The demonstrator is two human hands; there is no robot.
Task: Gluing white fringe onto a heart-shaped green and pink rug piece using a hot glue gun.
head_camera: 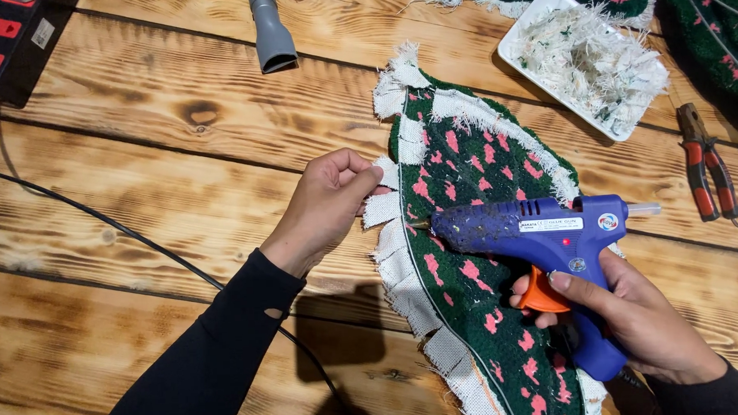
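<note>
Gluing rug edge (392, 269): right hand (631, 312) clamped on glue gun (544, 233), left hand (327, 205) pinching a backing flap (383, 208), upper border folded, lower flaps left.

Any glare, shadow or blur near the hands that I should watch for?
Head view: sharp focus, no blur on either hand; the left hand and sleeve cast a dark shadow on the table below the rug piece; mild sheen on the glue gun in the right hand; corners darken slightly.
</note>
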